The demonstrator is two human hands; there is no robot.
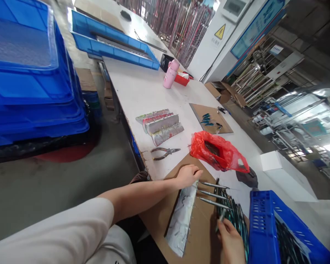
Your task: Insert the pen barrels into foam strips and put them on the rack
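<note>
A right hand (231, 238) is pinching a thin stick (222, 215).
The left hand (189, 176) is touching a silvery strip (182, 222), grip unclear from here.

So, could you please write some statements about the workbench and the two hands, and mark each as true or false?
1. The left hand is at the far end of the silvery strip. True.
2. The needle-nose pliers lie inside the red plastic bag. False: they lie on the white table, apart from the bag.
3. A pink bottle stands on the white table. True.
4. The right hand holds the pink bottle. False: it holds a thin pale piece between its fingers.
5. Three slender grey pieces lie side by side next to the silvery strip. True.
</note>
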